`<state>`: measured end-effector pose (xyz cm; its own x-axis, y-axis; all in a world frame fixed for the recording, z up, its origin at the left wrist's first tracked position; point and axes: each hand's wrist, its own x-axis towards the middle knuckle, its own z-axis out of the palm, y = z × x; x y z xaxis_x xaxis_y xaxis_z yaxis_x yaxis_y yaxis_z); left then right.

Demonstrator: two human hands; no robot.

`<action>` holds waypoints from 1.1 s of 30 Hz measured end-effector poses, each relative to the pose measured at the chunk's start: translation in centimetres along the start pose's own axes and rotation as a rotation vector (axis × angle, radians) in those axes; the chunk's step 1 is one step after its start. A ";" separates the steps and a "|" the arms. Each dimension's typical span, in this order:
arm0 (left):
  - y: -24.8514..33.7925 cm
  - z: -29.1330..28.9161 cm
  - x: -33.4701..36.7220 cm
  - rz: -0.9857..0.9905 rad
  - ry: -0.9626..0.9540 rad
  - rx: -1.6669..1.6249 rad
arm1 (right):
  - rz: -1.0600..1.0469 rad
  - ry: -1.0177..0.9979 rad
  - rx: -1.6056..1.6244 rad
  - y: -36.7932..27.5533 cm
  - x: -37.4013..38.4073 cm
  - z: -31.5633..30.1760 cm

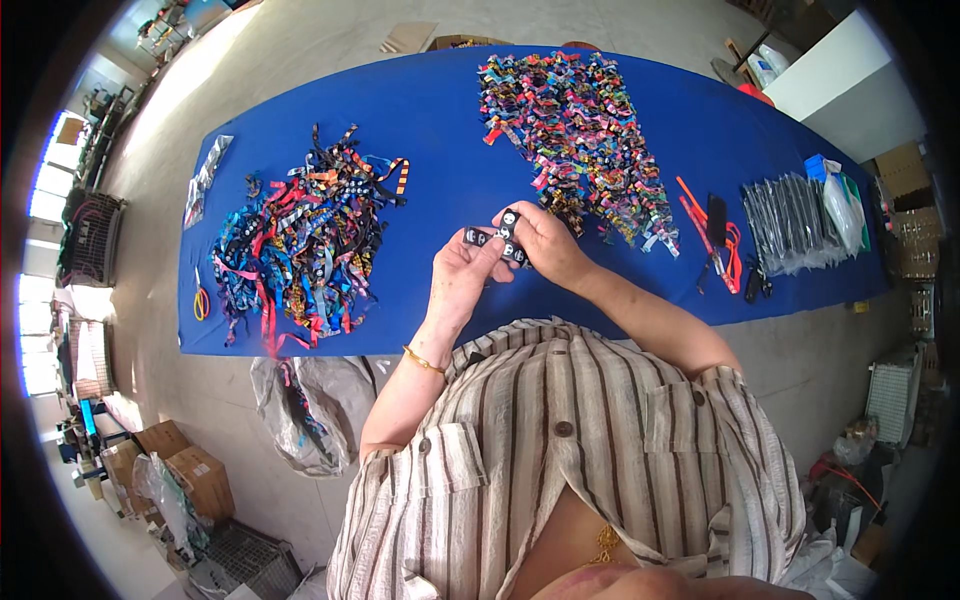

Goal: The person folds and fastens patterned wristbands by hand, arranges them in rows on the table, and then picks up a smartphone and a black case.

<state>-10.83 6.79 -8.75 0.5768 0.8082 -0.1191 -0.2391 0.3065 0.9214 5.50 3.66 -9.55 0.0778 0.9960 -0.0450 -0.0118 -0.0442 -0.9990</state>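
Between my two hands is a black ribbon (509, 222) with white printed motifs, folded so that short ends stick out in several directions. My left hand (461, 277) pinches it from the left, thumb on top. From the right, my right hand (546, 248) grips the same ribbon with thumb and fingers close together. Both hands are above the near part of the blue-covered table (430, 130). A tangled heap of colourful ribbon strips (300, 240) lies to the left. Beyond my right hand spreads a wide pile of small knotted ribbon pieces (575, 130).
Yellow-handled scissors (201, 304) and a clear plastic packet (207, 180) lie at the table's left edge. To the right are an orange lanyard (733, 255), a dark phone-like object (716, 220) and a stack of plastic-wrapped black items (795, 222). A grey sack (310, 410) hangs below the front edge.
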 end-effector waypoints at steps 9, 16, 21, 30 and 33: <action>0.8 -2.7 0.3 -0.033 0.032 -0.090 | 0.013 0.060 -0.234 -1.7 0.5 0.8; 0.9 -4.1 0.7 0.066 0.132 0.150 | -0.108 0.073 -0.282 -1.2 1.1 2.2; 2.0 -3.4 0.8 0.062 0.254 0.634 | -0.103 0.135 -0.381 -2.0 0.7 2.0; 1.1 -2.4 1.2 -0.081 0.146 0.027 | -0.239 0.122 -0.377 -2.4 0.2 1.8; 0.8 -2.1 1.2 -0.064 0.154 0.053 | -0.152 0.129 -0.274 -1.0 0.5 1.6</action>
<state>-12.00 9.03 -8.92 0.4622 0.8565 -0.2299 -0.1614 0.3362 0.9279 3.95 4.36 -8.59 0.1842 0.9753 0.1217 0.2770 0.0673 -0.9585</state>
